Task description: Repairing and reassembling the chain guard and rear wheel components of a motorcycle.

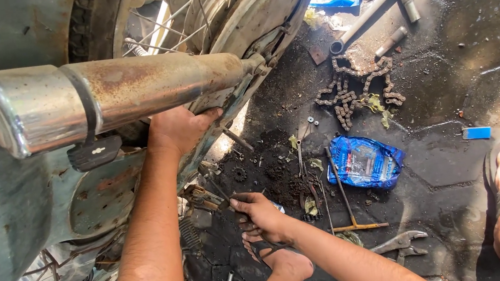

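The person's left hand presses flat, fingers spread, against the underside of the rusty chrome cylindrical exhaust pipe of the faded blue motorcycle. The right hand pinches a small dark metal part beside the engine area, low on the bike. A greasy drive chain and a blue plastic packet lie well apart on the oily black ground

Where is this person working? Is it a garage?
It looks like a roadside or open-air motorbike repair spot, not a tidy garage. A motorbike with a rusty exhaust pipe stands on oily, sunlit ground, a loose drive chain lies there, and pliers and other tools are scattered about.
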